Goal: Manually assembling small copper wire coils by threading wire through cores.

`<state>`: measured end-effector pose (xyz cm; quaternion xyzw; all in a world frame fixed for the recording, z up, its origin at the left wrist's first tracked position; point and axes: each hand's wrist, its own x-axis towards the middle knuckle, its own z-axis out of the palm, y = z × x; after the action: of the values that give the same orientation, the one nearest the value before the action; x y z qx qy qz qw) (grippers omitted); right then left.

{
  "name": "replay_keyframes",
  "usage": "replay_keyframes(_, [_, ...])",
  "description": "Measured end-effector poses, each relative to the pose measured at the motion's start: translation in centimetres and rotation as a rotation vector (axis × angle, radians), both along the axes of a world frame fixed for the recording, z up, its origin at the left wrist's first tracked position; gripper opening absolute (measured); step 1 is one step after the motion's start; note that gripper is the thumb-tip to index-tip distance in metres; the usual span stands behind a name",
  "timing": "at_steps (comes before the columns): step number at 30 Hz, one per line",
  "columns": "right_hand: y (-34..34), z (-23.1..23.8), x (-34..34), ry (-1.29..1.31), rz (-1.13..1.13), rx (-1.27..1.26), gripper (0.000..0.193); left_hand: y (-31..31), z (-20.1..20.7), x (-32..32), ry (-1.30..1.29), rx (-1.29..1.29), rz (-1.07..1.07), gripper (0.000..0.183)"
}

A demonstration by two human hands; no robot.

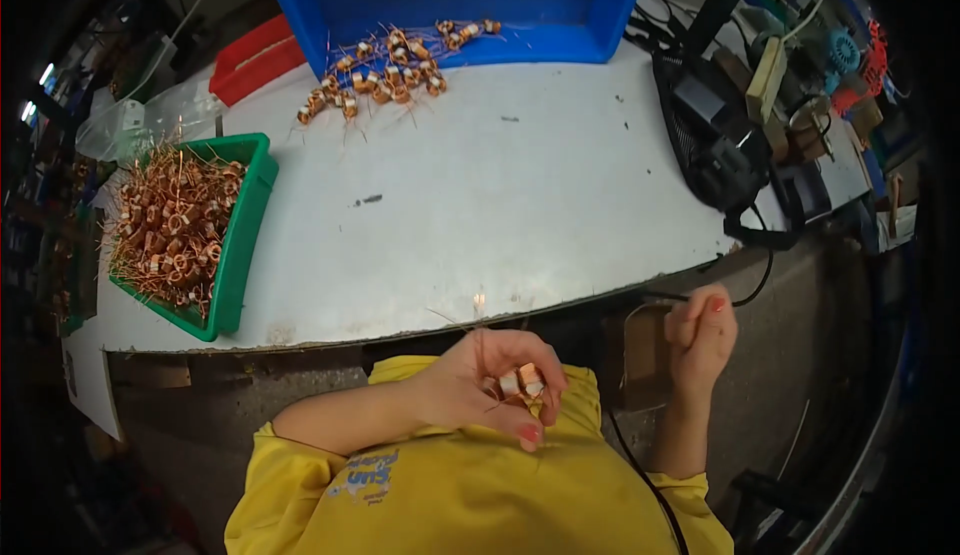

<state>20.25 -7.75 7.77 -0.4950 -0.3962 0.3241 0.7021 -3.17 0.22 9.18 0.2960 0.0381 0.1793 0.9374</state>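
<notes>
Several small copper wire coils rest in my left hand, which curls round them in front of my body, just below the table's near edge. Thin wire ends poke out past its fingers. To the right, my right hand is raised with its fingers folded together; whatever they hold, if anything, cannot be made out. A loose pile of similar coils lies at the back of the white table, partly against the blue bin. More coils fill a green tray at the left.
Behind the green tray are a red bin and a clear plastic bag. A black mesh pouch with devices lies at the table's right, its cable hanging over the edge. Tools and parts crowd the far right.
</notes>
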Motion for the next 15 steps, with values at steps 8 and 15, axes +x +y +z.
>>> replay_keyframes(8, [3.5, 2.6, -2.2, -0.107, 0.137, -0.149, 0.027, 1.4, 1.6, -1.2, 0.461, 0.407, -0.112, 0.020])
replay_keyframes(15, [5.2, 2.7, -3.3, -0.164, 0.184, -0.196, 0.025, 5.8, 0.5, -0.8, 0.619, 0.722, 0.366, 0.005])
